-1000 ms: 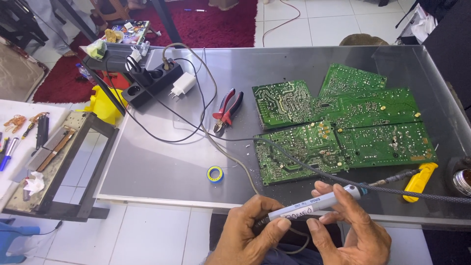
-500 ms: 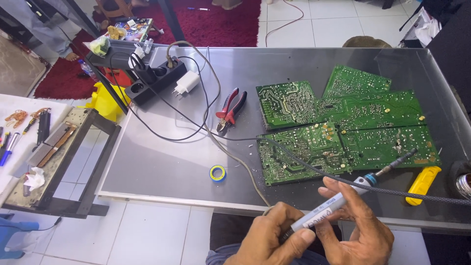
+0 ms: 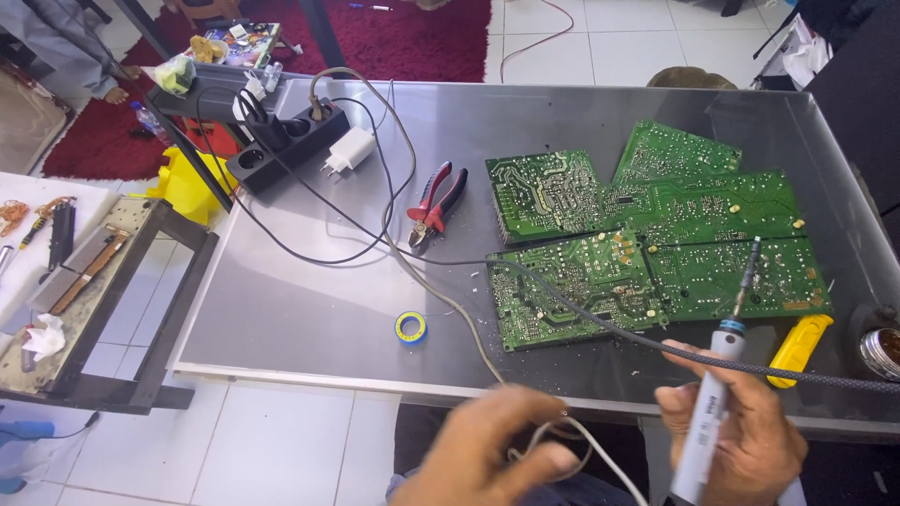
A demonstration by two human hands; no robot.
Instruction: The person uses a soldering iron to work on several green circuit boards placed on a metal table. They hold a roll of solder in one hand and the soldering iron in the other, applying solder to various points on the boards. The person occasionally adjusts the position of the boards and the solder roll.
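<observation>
My right hand (image 3: pixel 741 431) grips a white and blue soldering iron (image 3: pixel 714 389) upright, its thin tip pointing up over the nearest green circuit board (image 3: pixel 731 276). My left hand (image 3: pixel 492 454) sits at the table's near edge, fingers curled on a pale cable (image 3: pixel 441 295) that runs up the table to the power strip (image 3: pixel 286 141). A dark braided cable (image 3: pixel 600 323) crosses the boards toward the right edge. Several green circuit boards (image 3: pixel 562 281) lie side by side on the grey metal table (image 3: pixel 309 309).
Red-handled pliers (image 3: pixel 436 201) lie mid-table, a small roll of blue and yellow tape (image 3: pixel 410 327) nearer me. A yellow-handled tool (image 3: pixel 797 349) and a round tin (image 3: pixel 881 349) sit at the right. A white charger (image 3: pixel 347 152) rests by the power strip. A dark metal stand (image 3: pixel 103 290) is at the left.
The iron swung from lying across both hands to upright in my right hand. My left hand let go of it and moved left onto the pale cable.
</observation>
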